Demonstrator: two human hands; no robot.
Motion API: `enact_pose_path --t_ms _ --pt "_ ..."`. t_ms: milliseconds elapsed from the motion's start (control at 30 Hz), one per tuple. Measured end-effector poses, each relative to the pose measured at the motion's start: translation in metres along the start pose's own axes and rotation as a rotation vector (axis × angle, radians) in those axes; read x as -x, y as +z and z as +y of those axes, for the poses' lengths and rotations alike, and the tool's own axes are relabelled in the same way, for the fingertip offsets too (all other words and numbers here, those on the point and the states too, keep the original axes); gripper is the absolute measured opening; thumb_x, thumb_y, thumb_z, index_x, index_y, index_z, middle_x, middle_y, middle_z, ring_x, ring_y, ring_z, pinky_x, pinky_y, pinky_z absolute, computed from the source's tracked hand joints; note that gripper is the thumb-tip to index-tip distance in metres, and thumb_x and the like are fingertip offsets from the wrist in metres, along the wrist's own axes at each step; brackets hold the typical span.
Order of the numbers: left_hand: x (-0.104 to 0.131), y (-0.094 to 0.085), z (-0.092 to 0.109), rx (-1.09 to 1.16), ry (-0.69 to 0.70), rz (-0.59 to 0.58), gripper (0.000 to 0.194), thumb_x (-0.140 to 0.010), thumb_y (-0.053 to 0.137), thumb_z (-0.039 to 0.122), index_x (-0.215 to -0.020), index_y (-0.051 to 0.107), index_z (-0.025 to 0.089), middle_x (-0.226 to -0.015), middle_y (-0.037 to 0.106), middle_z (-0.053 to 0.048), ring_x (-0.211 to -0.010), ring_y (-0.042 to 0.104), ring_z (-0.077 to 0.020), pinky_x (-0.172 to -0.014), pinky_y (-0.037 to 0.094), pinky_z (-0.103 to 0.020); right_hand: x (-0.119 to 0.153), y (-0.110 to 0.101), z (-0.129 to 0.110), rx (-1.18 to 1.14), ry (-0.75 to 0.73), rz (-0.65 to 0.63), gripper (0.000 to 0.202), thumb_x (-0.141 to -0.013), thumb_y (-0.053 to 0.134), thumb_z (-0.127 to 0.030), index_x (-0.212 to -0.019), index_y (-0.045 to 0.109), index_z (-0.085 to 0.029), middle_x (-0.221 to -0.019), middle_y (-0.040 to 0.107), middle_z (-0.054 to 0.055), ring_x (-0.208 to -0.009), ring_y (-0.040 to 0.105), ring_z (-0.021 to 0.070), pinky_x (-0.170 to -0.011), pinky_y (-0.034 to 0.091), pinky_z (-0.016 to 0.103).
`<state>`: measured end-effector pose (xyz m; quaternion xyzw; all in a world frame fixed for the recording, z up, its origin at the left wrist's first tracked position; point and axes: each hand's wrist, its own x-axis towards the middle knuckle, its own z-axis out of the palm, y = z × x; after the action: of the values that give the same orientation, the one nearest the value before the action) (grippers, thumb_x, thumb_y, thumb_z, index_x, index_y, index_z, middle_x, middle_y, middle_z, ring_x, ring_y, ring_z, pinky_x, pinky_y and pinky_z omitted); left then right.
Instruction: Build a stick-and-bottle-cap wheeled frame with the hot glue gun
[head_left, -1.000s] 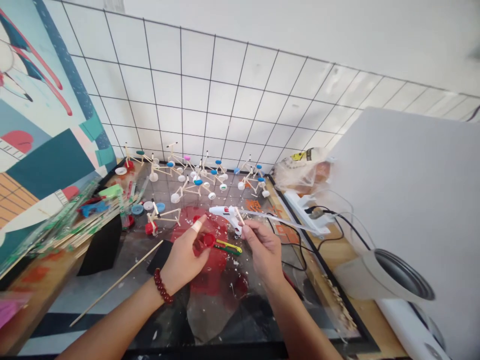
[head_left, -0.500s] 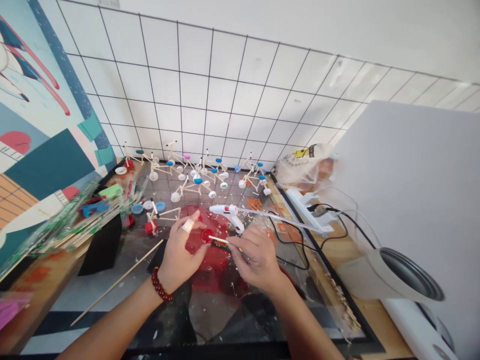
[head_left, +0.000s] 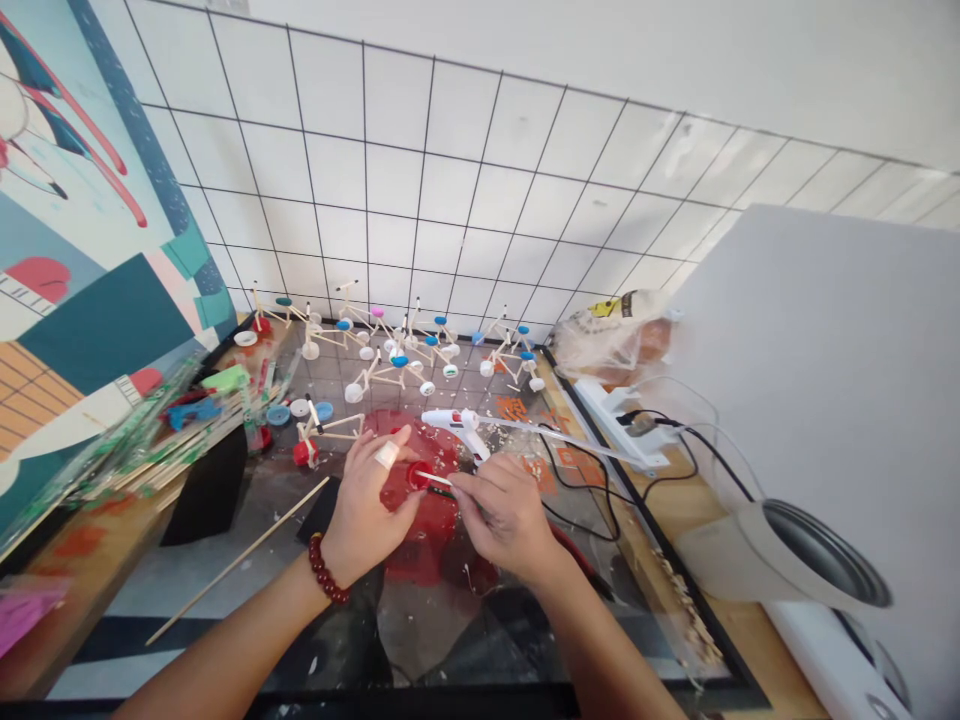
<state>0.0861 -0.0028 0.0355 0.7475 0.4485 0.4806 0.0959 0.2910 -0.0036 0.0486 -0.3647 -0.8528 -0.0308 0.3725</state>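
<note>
Hands (head_left: pixel 442 510) pinch red cap (head_left: pixel 417 476) and short stick (head_left: pixel 437 481), fingertips hiding the joint.

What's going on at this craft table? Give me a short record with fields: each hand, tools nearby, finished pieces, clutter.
Left hand: left hand, bead bracelet at the wrist, pinches a red bottle cap.
Right hand: right hand holds a thin wooden stick with its tip at the cap.
Tool nearby: white glue gun lying just behind the hands, apart from them.
Finished pieces: small stick bicycles with cap wheels, standing along the tiled wall.
Clutter: long skewer on the glass table; loose sticks in packets at left; power strip at right.
</note>
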Motion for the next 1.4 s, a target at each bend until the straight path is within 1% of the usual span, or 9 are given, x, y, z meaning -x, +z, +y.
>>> enact_pose_path --t_ms 200,367,567,700,867,1000,1067,1200,1400 --pt "0.003 -0.001 0.001 0.182 -0.117 -0.029 0.067 -0.075 0.067 0.011 -0.138 0.053 0.026 -0.114 0.073 -0.005 -0.117 0.063 -0.0277 -0.119 0.031 -0.049 0.001 0.001 0.000 -0.014 0.012 -0.011 0.016 -0.089 0.054 -0.013 -0.092 0.068 -0.020 -0.066 0.059 0.002 -0.064 0.051 0.0166 -0.065 0.036 0.032" --pt "0.009 0.000 -0.003 0.222 -0.030 -0.055 0.066 -0.076 0.066 0.010 -0.139 0.053 0.026 -0.117 0.071 -0.009 -0.114 0.065 -0.0274 -0.106 0.048 -0.043 0.000 -0.003 0.000 -0.104 0.044 -0.006 0.015 -0.090 0.054 -0.015 -0.090 0.068 -0.020 -0.065 0.057 0.001 -0.063 0.050 0.0157 -0.063 0.036 0.031" --pt "0.011 0.000 -0.005 0.233 0.011 -0.068 0.064 -0.078 0.066 0.010 -0.138 0.054 0.025 -0.113 0.073 -0.009 -0.110 0.067 -0.0252 -0.104 0.049 -0.041 -0.002 -0.005 -0.001 -0.145 0.041 0.002 0.014 -0.090 0.055 -0.015 -0.088 0.068 -0.020 -0.064 0.058 0.001 -0.062 0.051 0.0153 -0.063 0.037 0.030" --pt "0.006 -0.004 0.000 0.301 -0.081 -0.053 0.068 -0.075 0.073 0.013 -0.139 0.051 0.025 -0.103 0.076 -0.006 -0.103 0.070 -0.0239 -0.106 0.047 -0.040 -0.003 -0.007 -0.002 -0.182 0.048 0.011 0.014 -0.090 0.055 -0.015 -0.088 0.068 -0.019 -0.063 0.058 0.000 -0.061 0.051 0.0148 -0.063 0.037 0.030" --pt "0.004 -0.006 0.001 0.349 -0.225 -0.067 0.075 -0.071 0.080 0.020 -0.139 0.050 0.027 -0.105 0.077 -0.006 -0.107 0.070 -0.0252 -0.105 0.048 -0.038 -0.005 -0.007 -0.003 -0.224 0.057 0.027 0.014 -0.090 0.056 -0.014 -0.088 0.069 -0.020 -0.063 0.059 0.000 -0.061 0.052 0.0143 -0.063 0.037 0.029" --pt "0.007 0.001 -0.005 0.387 -0.143 -0.038 0.085 -0.074 0.077 0.017 -0.147 0.035 0.028 -0.117 0.071 -0.007 -0.103 0.071 -0.0218 -0.097 0.054 -0.038 -0.005 -0.005 -0.002 -0.280 0.066 0.056 0.014 -0.090 0.056 -0.014 -0.089 0.069 -0.019 -0.062 0.058 -0.001 -0.059 0.052 0.0137 -0.062 0.037 0.028" --pt "0.008 0.004 -0.009 0.388 -0.093 -0.012 0.087 -0.075 0.076 0.016 -0.148 0.031 0.029 -0.113 0.069 -0.005 -0.099 0.071 -0.0191 -0.095 0.055 -0.038 -0.005 -0.004 -0.001 -0.289 0.070 0.058 0.014 -0.090 0.056 -0.014 -0.089 0.070 -0.019 -0.062 0.058 -0.001 -0.059 0.051 0.0135 -0.062 0.037 0.028" --pt "0.008 0.004 -0.009 0.276 -0.027 -0.010 0.085 -0.076 0.075 0.015 -0.148 0.031 0.027 -0.098 0.070 -0.001 -0.096 0.070 -0.0171 -0.097 0.053 -0.037 -0.004 -0.004 0.001 -0.287 0.086 0.038 0.014 -0.090 0.057 -0.014 -0.088 0.070 -0.019 -0.062 0.058 0.000 -0.060 0.052 0.0137 -0.062 0.037 0.028" --pt "0.006 -0.005 -0.002 0.152 0.007 -0.021 0.072 -0.077 0.074 0.015 -0.140 0.040 0.024 -0.104 0.076 -0.003 -0.101 0.072 -0.0192 -0.097 0.055 -0.035 -0.006 -0.007 0.000 -0.302 0.082 0.044 0.014 -0.089 0.058 -0.014 -0.089 0.071 -0.019 -0.062 0.060 -0.001 -0.060 0.053 0.0137 -0.063 0.038 0.029"
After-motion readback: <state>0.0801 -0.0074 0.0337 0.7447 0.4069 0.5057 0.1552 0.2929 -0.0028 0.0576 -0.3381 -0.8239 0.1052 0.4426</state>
